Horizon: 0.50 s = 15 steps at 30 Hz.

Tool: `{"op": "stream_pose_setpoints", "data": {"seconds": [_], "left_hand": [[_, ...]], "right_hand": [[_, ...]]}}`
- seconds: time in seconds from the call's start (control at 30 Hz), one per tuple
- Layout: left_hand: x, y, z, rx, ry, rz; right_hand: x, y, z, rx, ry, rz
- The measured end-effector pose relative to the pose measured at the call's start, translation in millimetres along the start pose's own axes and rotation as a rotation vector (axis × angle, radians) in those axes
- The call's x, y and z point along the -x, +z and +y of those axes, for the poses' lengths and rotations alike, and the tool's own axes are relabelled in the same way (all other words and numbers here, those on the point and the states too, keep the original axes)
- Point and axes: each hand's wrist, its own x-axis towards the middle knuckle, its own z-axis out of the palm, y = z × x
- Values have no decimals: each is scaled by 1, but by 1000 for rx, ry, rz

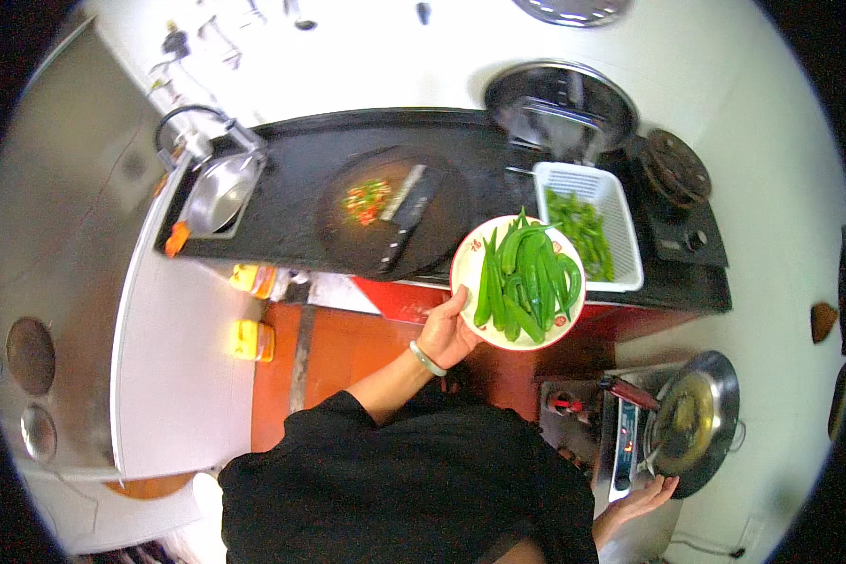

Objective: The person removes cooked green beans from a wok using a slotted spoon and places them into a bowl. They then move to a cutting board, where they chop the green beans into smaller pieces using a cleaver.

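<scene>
My left hand, with a pale bangle at the wrist, grips the left rim of a round white plate with a red edge. Whole green okra pods are heaped on it. The plate is held in front of the black counter. At lower right, my right hand has its fingers stretched out beside the near rim of a wok; whether it touches the rim I cannot tell. Yellowish liquid lies in the wok, which sits on an induction cooker with a lit display.
On a round chopping board lie a cleaver and chopped red and green pieces. A white basket holds green pods. A sink is at left, a dark burner at right. Yellow-labelled containers stand below the counter.
</scene>
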Motion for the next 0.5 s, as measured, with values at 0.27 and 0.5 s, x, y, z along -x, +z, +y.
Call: {"op": "stream_pose_setpoints", "data": {"seconds": [0.27, 0.5], "left_hand": [[47, -21, 70, -22, 141, 105], [62, -42, 147, -44, 22, 110]], "right_hand": [[140, 95, -112, -62, -37, -781], [265, 204, -139, -260, 381, -1269]]}}
